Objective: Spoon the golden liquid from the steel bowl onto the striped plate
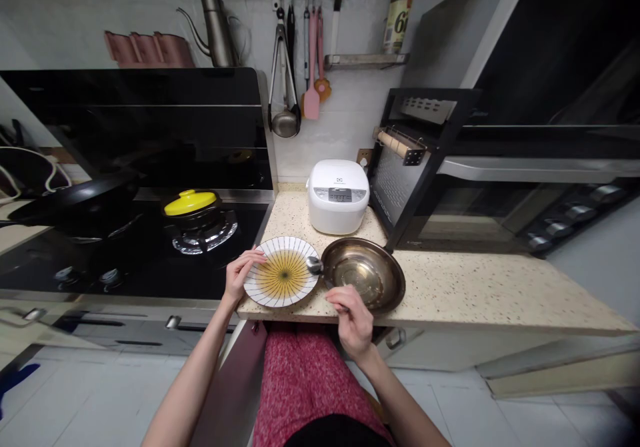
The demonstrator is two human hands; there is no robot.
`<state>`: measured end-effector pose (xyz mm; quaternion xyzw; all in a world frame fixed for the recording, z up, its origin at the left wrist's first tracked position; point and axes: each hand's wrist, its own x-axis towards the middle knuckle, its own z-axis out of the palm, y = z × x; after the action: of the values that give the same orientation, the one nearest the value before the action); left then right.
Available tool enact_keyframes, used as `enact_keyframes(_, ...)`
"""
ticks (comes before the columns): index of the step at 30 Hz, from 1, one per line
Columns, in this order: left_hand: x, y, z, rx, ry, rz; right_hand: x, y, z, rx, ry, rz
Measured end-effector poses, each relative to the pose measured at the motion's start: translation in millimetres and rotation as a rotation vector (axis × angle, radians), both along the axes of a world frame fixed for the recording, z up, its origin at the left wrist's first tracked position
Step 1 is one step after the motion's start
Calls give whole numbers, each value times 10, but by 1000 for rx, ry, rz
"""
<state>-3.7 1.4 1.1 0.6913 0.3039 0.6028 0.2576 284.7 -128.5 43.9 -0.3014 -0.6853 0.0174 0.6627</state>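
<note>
A white plate (307,245) with dark radial lines stands on the counter, a yellowish liquid (283,275) lying in its middle. At its left rim my left hand (243,272) grips the edge, with fingertips over the top. My right hand (354,320) is closed on the handle of a metal spoon (314,265). The spoon's bowl is over the gap between the plate's right rim and a wide metal basin (397,270). Part of the basin's near left rim is hidden behind my right hand. A shallow wet film shows on the basin's bottom.
Behind the basin sits a white rice cooker (339,197). On the stove at left are a small pot with a yellow lid (190,202) and a dark wok (85,207). A black rack (395,187) and an oven (475,207) stand right. Utensils (286,123) hang on the wall.
</note>
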Motion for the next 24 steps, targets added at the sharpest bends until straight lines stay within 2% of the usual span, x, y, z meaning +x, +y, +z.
enact_keyframes(4,-8,2,-6,9,13,-16,-164,55,-52,-49,7,83)
enact_keyframes(8,-17,5,-18,6,23,-6,-230,93,-122,-102,34,104)
enact_keyframes(24,-1,-9,11,14,50,2,-174,121,-190,-193,75,111)
